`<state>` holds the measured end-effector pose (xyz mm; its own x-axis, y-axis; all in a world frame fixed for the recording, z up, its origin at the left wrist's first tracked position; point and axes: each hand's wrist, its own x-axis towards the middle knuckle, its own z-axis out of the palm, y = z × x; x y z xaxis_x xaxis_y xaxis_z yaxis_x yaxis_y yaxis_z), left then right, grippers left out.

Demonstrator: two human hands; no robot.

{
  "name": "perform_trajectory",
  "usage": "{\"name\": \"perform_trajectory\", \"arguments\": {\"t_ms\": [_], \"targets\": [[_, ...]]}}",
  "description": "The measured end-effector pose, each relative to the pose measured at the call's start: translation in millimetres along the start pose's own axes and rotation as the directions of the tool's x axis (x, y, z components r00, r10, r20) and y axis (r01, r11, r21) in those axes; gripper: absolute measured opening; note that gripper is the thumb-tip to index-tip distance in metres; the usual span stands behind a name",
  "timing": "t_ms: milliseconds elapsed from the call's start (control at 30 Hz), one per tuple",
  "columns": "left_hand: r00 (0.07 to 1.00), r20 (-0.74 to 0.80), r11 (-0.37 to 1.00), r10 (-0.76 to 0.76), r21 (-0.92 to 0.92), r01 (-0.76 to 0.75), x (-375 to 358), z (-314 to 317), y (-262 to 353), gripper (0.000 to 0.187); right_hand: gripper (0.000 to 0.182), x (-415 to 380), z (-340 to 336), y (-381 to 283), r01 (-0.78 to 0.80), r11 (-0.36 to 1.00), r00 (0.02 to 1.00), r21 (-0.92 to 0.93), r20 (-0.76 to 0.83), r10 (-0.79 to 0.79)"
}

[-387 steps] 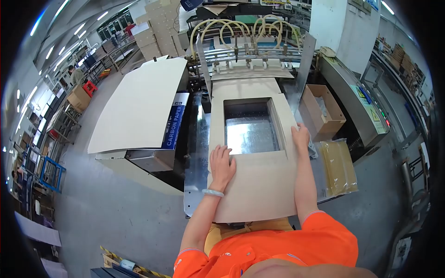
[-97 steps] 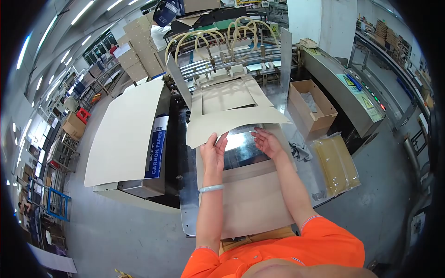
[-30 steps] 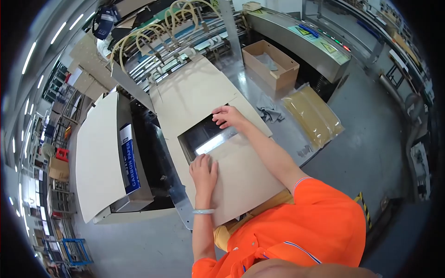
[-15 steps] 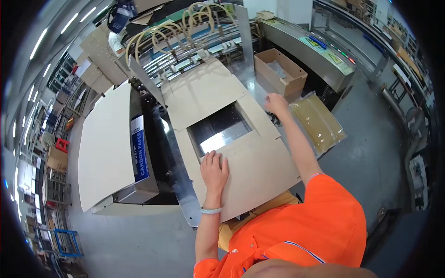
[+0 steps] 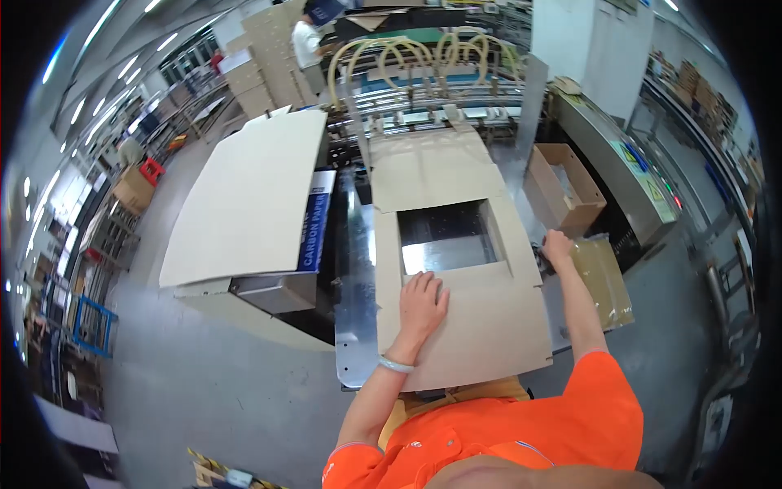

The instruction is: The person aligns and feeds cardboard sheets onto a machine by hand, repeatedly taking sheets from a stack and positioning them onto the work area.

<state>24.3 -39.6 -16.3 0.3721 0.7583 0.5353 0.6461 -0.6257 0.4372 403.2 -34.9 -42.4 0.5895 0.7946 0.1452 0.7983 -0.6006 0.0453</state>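
My left hand (image 5: 423,308) lies flat on a brown cardboard sheet (image 5: 481,326), its fingers stretched out at the near edge of a rectangular cut-out (image 5: 448,236). Through that opening a shiny metal surface shows. Beside the sheet's right edge, my right hand (image 5: 559,245) has its fingers curled in next to a small dark part (image 5: 539,259) of the machine table. What those fingers hold, if anything, is hidden. A clear plastic-wrapped tan pack (image 5: 604,281) sits just right of that hand.
Ahead stands a machine with curved yellowish hoses (image 5: 407,50) and rollers. An open cardboard box (image 5: 562,191) stands at the right. To the left, a pale board stack (image 5: 252,196) sits beside a blue "CARBON PAPER" box (image 5: 316,232). Another person (image 5: 306,45) stands at the back.
The view has swung left and tipped up, so the scene sits farther right and more upright. Both hands stay at about the same spots by the cardboard sheet.
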Motion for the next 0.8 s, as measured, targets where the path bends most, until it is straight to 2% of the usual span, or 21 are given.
{"name": "perform_trajectory", "arguments": {"t_ms": [33,67,133,200,233,300,333,367,433,467,567,633,667,800], "targets": [[1.0,0.001,1.0,0.0,0.002,0.0,-0.7,0.1,0.0,0.023,0.022,-0.6,-23.8,-7.4,-0.05,0.998,0.998,-0.032,0.042,0.051],[1.0,0.001,1.0,0.002,0.003,-0.002,-0.3,0.4,0.2,0.023,0.022,5.0,-38.1,-16.8,-0.019,0.999,0.999,-0.031,0.033,0.02],[1.0,0.004,1.0,0.014,0.001,-0.014,2.4,0.6,0.5,0.022,0.024,18.0,-67.1,-33.1,0.066,0.988,0.996,0.14,-0.073,-0.056],[1.0,-0.01,1.0,0.002,0.011,-0.002,4.5,-0.7,0.1,0.022,0.019,-0.2,-134.1,-80.7,0.224,0.908,0.969,0.353,-0.179,-0.17],[1.0,-0.004,1.0,0.002,0.01,-0.002,4.3,-1.0,0.7,0.022,0.019,-2.1,-143.5,-102.9,0.385,0.763,0.916,0.52,-0.313,-0.25],[1.0,0.013,1.0,0.009,0.007,-0.009,4.1,-1.6,1.3,0.022,0.018,-19.9,-176.7,-153.9,0.495,0.527,0.863,0.691,-0.319,-0.391],[1.0,0.004,1.0,0.004,0.012,-0.004,4.1,-1.5,0.9,0.022,0.014,-30.4,-189.7,-179.3,0.534,0.367,0.802,0.762,-0.32,-0.503],[1.0,0.006,1.0,0.005,0.005,-0.005,3.8,-1.2,0.2,0.021,0.017,-45.4,-201.1,-204.7,0.406,0.184,0.794,0.895,-0.245,-0.557],[1.0,0.011,1.0,0.009,-0.01,-0.009,3.8,-0.3,-1.4,0.021,0.019,-67.9,-220.7,-248.6,0.244,0.064,0.717,0.968,-0.135,-0.683],[1.0,0.014,1.0,0.011,-0.016,-0.011,3.9,-0.1,-1.9,0.021,0.023,-74.9,-230.4,-268.3,0.276,0.118,0.66,0.954,-0.099,-0.745],[1.0,0.015,1.0,0.004,-0.02,-0.004,5.0,-1.0,-2.8,0.021,0.045,-85.0,-236.4,-326.7,-0.014,0.152,0.549,0.988,0.134,-0.825],[1.0,0.023,0.999,-0.002,-0.033,0.003,5.1,-1.0,-2.5,0.02,0.047,-86.7,-239.7,-353.8,-0.203,0.185,0.463,0.962,0.261,-0.847],[1.0,0.018,1.0,-0.009,-0.028,0.01,5.1,-0.4,-2.6,0.02,0.047,-87.3,-242.9,-362.3,-0.201,0.185,0.455,0.962,0.259,-0.852],[1.0,-0.031,0.995,-0.007,-0.101,0.004,4.7,2.1,-3.6,0.019,0.043,-93.4,-252.2,-391.0,-0.372,0.238,0.422,0.897,0.392,-0.817]]}}
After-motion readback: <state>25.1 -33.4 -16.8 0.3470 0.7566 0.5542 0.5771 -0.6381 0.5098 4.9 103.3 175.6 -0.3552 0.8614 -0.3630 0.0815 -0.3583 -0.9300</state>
